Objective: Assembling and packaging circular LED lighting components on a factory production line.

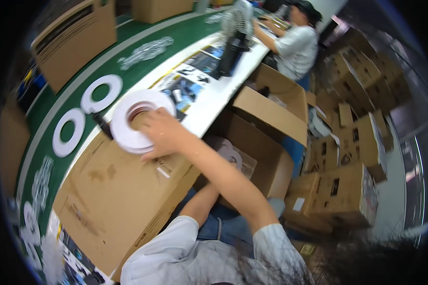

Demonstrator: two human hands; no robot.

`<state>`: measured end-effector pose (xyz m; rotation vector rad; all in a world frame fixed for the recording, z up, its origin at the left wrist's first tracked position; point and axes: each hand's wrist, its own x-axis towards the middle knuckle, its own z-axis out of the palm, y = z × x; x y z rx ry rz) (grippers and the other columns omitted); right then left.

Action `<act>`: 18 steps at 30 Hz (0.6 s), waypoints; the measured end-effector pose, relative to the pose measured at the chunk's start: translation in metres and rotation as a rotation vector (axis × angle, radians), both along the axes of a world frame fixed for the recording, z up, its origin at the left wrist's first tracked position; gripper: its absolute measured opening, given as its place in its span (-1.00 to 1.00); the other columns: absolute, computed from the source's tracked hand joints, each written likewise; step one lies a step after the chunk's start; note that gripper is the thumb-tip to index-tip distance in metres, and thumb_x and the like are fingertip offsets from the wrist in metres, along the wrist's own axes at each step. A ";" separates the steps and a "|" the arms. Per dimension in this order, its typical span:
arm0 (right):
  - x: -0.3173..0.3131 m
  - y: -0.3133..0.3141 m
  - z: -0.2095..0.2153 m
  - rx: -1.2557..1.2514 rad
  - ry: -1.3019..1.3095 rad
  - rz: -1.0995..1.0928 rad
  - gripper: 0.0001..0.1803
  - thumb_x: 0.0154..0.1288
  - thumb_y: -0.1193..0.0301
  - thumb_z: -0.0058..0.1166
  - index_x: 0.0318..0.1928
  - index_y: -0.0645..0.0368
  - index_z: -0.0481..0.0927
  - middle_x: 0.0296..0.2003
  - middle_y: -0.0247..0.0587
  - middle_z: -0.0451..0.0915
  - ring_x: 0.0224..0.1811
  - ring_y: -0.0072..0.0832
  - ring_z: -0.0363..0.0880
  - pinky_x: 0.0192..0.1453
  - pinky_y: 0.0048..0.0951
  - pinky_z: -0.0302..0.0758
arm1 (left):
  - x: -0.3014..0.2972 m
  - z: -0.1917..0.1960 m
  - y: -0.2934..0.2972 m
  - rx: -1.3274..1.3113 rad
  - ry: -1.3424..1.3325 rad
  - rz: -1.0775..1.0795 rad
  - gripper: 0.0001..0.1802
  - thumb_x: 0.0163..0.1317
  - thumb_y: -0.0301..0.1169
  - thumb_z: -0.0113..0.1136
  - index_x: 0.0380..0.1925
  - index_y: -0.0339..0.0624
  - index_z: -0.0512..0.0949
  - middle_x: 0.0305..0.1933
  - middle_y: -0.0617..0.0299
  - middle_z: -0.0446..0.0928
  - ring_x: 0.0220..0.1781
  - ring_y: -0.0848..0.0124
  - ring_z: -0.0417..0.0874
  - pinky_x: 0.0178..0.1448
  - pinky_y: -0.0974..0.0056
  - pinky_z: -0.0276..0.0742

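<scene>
My right hand [164,135] reaches across to a stack of flat white rings [121,116] at the far end of a closed brown carton [104,190]. Its fingers bend into the centre hole and its thumb lies by the near rim. My left forearm [202,204] passes beneath the right one toward an open carton [266,161]. The left hand itself is hidden there. White ring-shaped pieces [228,153] show in that carton, beside a piece of clear plastic.
Two single white rings [69,132] lie on the green conveyor belt [100,66] with clear plastic bags [145,52]. A black-and-white device [235,42] stands on the white bench. A co-worker [295,47] sits further along. Stacked cartons [342,197] fill the right.
</scene>
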<state>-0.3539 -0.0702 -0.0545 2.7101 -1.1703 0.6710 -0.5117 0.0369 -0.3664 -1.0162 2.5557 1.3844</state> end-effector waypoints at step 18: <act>-0.344 0.229 -0.421 1.333 -0.467 -1.298 -0.52 0.12 0.15 0.08 -0.05 0.25 0.64 0.01 0.17 0.58 0.03 -0.04 0.58 0.17 -0.23 0.45 | 0.029 -0.007 -0.029 -0.408 -0.369 -0.613 -0.32 0.29 0.13 -0.25 -0.26 -0.22 0.69 -0.15 -0.04 0.65 -0.05 0.14 0.65 0.21 0.05 0.33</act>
